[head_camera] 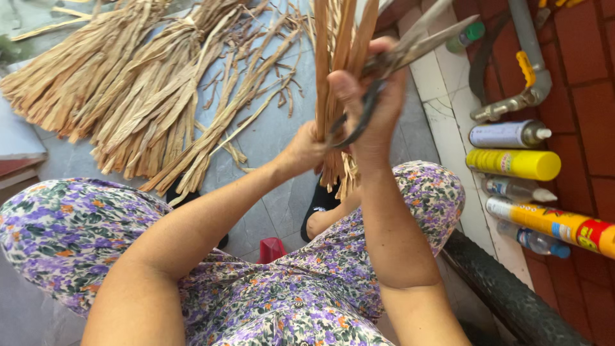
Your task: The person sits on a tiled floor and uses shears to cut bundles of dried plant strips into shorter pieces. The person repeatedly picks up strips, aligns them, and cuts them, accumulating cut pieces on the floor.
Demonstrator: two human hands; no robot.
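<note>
left hand (pixel 301 150) clenched in a fist, right hand (pixel 371 102) raised beside it (fingers curled), both forearms angled upward

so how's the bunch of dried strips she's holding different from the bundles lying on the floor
The held bunch stands upright, gripped by the left hand, with the scissors in the right hand against it. The floor bundles lie flat, fanned out and untouched. The held bunch looks narrower. Both are the same tan dried strips.

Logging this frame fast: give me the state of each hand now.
Left hand: closed around the bundle of dried strips, holding it upright.
Right hand: closed on the scissors, fingers through the handles, blades at the bundle.
</note>
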